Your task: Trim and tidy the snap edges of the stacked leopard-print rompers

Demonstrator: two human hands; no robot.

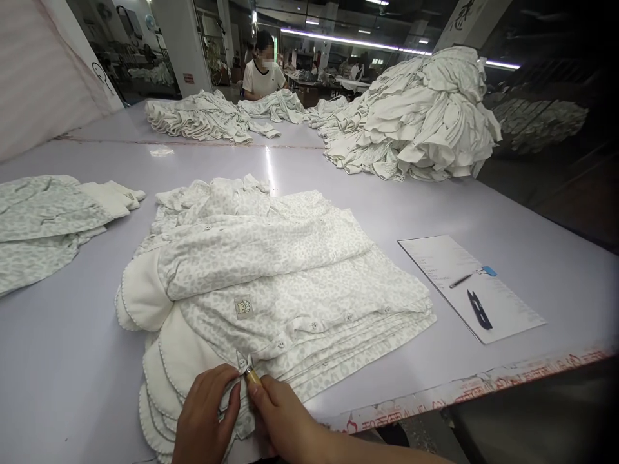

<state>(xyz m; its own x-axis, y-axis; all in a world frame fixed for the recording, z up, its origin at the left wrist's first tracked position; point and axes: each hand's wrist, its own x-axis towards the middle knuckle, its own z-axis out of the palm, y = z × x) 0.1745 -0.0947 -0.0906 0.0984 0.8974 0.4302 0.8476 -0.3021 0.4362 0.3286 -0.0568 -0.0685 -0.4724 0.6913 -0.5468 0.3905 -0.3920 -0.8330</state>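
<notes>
A stack of white patterned garments with buttons lies on the pale table in front of me. My left hand pinches the near edge of the top garment, fingers closed on the cloth. My right hand is closed around a small thread snipper, whose metal tip points up at the garment's edge right beside my left fingers.
A sheet of paper with a pen and a dark clip lies to the right. Folded garments sit at left. A big heap of white clothes and another pile are farther back, where a person sits.
</notes>
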